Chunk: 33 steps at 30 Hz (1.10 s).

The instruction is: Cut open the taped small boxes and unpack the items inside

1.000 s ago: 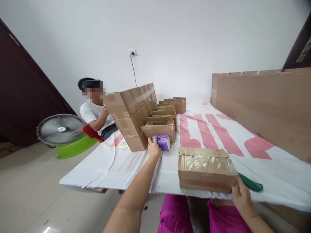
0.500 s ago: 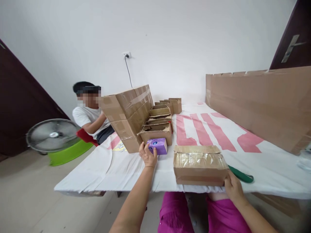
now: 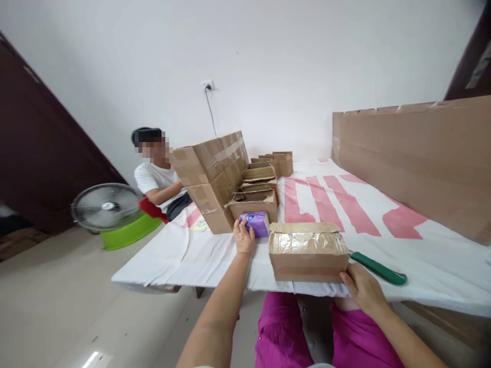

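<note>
My left hand (image 3: 244,236) is at the left end of a purple tissue pack (image 3: 261,225), fingers curled against it. That pack lies on the cloth in front of the nearest open cardboard box (image 3: 253,204) of a row. With its thumb on the front face, my right hand (image 3: 364,289) grips the lower right corner of a cardboard box (image 3: 309,267). This box stands at the table's front edge, its top covered with shiny clear tape. Beside it on the right lies a green-handled tool (image 3: 381,268), its far end hidden by the box.
Stacked taped cartons (image 3: 213,186) form a wall left of the row. A long cardboard panel (image 3: 418,163) stands along the right. Across the table a person (image 3: 159,179) sits near a fan (image 3: 108,205). A white cloth (image 3: 161,260) covers the table.
The view has turned slightly left. My right hand has slid the cardboard box left, closer to the tissue pack, and more of the green handle shows. The left hand stays at the pack.
</note>
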Tool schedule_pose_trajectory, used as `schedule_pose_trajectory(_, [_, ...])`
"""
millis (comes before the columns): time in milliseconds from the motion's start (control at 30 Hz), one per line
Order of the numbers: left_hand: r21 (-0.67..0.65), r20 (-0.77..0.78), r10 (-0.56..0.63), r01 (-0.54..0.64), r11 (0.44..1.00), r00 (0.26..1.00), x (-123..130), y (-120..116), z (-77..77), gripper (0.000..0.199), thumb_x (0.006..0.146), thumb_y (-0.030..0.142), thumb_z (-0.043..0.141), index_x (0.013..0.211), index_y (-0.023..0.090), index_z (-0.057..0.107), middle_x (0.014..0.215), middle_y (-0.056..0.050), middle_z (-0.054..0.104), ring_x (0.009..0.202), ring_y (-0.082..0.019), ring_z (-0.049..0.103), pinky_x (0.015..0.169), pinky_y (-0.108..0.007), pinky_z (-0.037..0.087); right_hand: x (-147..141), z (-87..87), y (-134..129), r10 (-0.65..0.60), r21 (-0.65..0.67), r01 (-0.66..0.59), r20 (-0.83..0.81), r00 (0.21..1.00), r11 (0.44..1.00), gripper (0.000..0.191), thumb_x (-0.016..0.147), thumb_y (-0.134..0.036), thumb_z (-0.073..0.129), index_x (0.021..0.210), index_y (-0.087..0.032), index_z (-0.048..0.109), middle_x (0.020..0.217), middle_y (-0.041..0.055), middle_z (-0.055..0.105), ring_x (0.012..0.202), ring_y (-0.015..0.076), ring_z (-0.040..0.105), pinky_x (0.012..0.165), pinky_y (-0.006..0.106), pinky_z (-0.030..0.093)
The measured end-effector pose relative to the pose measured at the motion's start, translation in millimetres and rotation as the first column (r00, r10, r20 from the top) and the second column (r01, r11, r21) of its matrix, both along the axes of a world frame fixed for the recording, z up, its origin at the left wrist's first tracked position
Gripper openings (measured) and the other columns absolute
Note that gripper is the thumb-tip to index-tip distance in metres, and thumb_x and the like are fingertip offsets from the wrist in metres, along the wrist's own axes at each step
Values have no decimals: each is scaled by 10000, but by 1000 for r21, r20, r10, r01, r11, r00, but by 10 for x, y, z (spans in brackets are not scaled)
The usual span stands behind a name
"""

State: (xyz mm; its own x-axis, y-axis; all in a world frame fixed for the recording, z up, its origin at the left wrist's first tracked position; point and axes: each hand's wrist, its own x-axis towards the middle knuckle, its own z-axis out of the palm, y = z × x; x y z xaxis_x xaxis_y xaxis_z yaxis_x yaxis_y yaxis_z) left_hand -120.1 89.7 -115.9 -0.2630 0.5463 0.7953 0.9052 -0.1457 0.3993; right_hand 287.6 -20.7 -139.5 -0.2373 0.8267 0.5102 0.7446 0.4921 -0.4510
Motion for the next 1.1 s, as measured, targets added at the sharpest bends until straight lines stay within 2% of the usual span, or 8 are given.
schedule_pose_trajectory(300, [-73, -18, 44, -45, 996, 999, 13, 24, -59, 339, 861, 258, 495, 1183, 151, 502, 1361, -167, 397, 1283, -287, 408, 1070, -467, 382, 21, -75, 56, -20, -69, 23, 49, 999, 997, 499, 889, -634, 379, 1003, -198, 595, 886, 99, 676, 887, 281, 645, 763, 417, 514])
schedule_pose_trajectory(600, [-123, -50, 80, -86, 989, 996, 81, 48, -37, 417, 819, 253, 526, 1219, 143, 493, 1386, -186, 402, 1282, -312, 423, 1068, -502, 377, 64, -108, 56, 39, -7, -38, 36, 999, 999, 466, 875, -604, 453, 1043, -191, 588, 882, 93, 684, 861, 271, 660, 749, 402, 533])
schedule_pose_trajectory(767, [-131, -52, 60, -66, 989, 997, 89, 43, -23, 426, 818, 252, 520, 1226, 135, 476, 1405, -203, 372, 1303, -325, 398, 1072, -520, 364, 70, -57, 36, 58, -23, -59, -9, 998, 998, 485, 859, -595, 484, 1086, -179, 589, 940, 111, 697, 897, 275, 667, 766, 407, 550])
schedule_pose_trajectory(900, [-125, -38, 28, -32, 992, 999, 67, 33, -28, 417, 833, 261, 507, 1230, 144, 456, 1407, -195, 355, 1315, -323, 382, 1079, -521, 356, 62, -53, 34, 69, -105, -75, -59, 996, 992, 483, 826, -590, 521, 1070, -183, 612, 959, 129, 703, 926, 295, 670, 796, 428, 558])
schedule_pose_trajectory(1000, [-115, -36, 7, -11, 993, 999, 37, 4, -35, 397, 852, 271, 493, 1225, 143, 449, 1397, -188, 354, 1312, -317, 383, 1084, -504, 359, 198, -34, 84, 131, -250, -165, -147, 980, 954, 495, 796, -586, 552, 1084, -191, 632, 1019, 143, 711, 967, 314, 673, 834, 433, 566])
schedule_pose_trajectory(1067, [-102, -8, 2, -3, 995, 1000, 43, -34, -7, 360, 866, 278, 477, 1202, 151, 460, 1375, -181, 376, 1292, -311, 401, 1077, -501, 365, 385, 82, 213, 158, -364, -231, -220, 963, 903, 493, 798, -582, 547, 1124, -225, 640, 1063, 132, 715, 968, 313, 683, 814, 417, 583])
schedule_pose_trajectory(1100, [-92, 22, 5, -3, 996, 1000, 66, -59, 28, 337, 875, 284, 469, 1188, 161, 470, 1359, -174, 392, 1278, -309, 411, 1071, -506, 366, 487, 194, 321, 132, -395, -221, -241, 962, 892, 486, 799, -591, 535, 1130, -255, 649, 1047, 119, 725, 931, 312, 696, 763, 410, 598])
